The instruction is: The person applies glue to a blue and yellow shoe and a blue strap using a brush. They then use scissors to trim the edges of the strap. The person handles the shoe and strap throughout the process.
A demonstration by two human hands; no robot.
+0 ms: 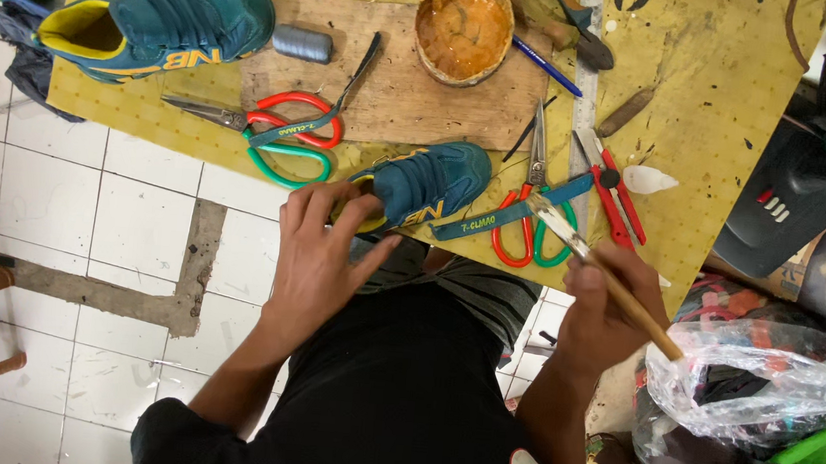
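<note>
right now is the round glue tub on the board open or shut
Open: the round tub on the wooden board has no lid on, and its amber, glossy inside shows from above.

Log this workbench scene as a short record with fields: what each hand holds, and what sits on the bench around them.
left hand: left hand grips the heel of the teal and yellow sports shoe at the bench's near edge
right hand: right hand holds a wooden-handled brush, bristles pointing toward that shoe
second shoe: matching teal shoe lies at the far left
bench: yellow pegboard worktop
tools: red and green scissors left of the held shoe; round bowl of amber glue on a plywood board
</note>
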